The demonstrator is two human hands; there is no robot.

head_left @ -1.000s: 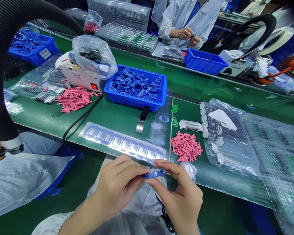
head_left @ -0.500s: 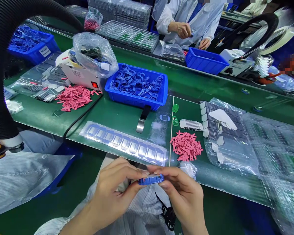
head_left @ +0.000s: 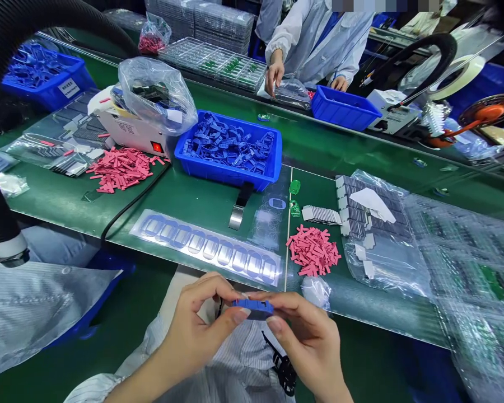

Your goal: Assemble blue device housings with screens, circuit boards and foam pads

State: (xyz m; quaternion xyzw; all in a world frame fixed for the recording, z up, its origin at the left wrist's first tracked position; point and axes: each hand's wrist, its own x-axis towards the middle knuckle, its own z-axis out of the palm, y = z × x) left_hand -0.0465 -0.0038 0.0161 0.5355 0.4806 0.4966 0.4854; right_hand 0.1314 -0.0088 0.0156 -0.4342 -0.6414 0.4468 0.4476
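Note:
Both my hands pinch a small blue plastic frame just behind the front edge of the green conveyor belt. My left hand grips its left end between thumb and fingers. My right hand holds the right end. Closest to them on the belt lies a silvery sheet of oval pads. Farther off sit a blue crate heaped with similar blue parts and a pile of pink strips.
A black hose arches over the left side. Clear bags of grey pieces lie to the right. Across the belt, a co-worker's hand touches a plastic bag near a second blue crate.
The blue frame has turned slightly in my fingers, and both hands sit a little lower. The co-worker's hand has moved from the chest down to the bag.

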